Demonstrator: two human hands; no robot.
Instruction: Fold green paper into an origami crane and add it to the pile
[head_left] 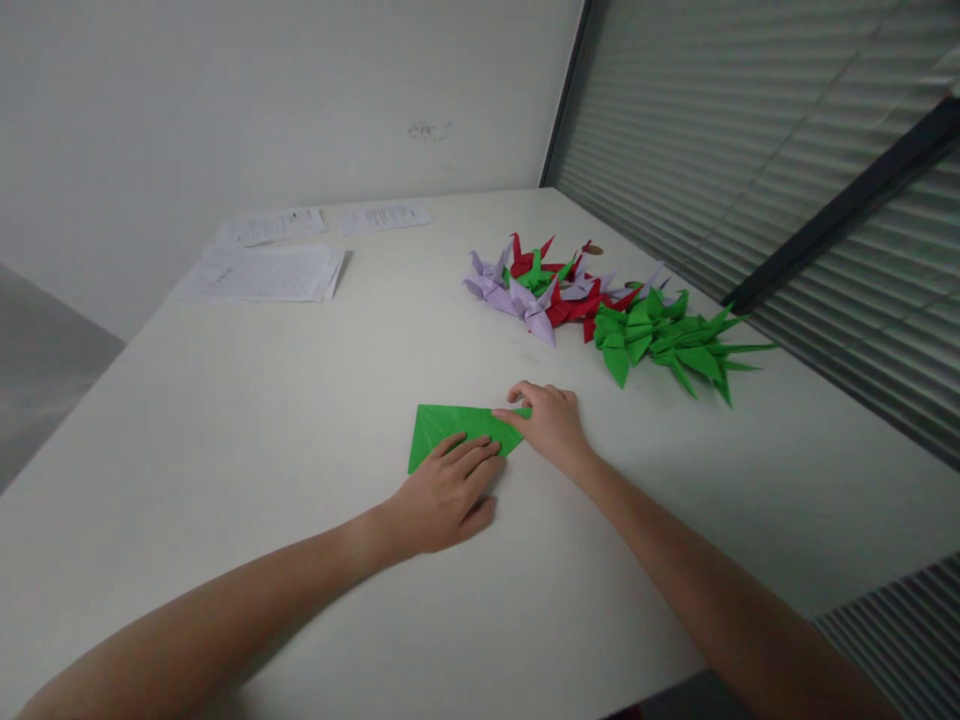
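Note:
A green sheet of paper [442, 428], folded into a triangle, lies flat on the white table [225, 440]. My left hand [448, 494] rests on its near edge with the fingers stretched out flat, pressing it down. My right hand [551, 420] sits at the triangle's right corner, fingers curled and pressed onto the paper's tip.
Behind the hands lies a heap of folded paper cranes: lilac ones [510, 292], red ones [570, 300] and green ones [675, 340]. Printed sheets [266, 272] lie at the far left, more papers [382, 215] near the wall. Window blinds [750, 150] run along the right.

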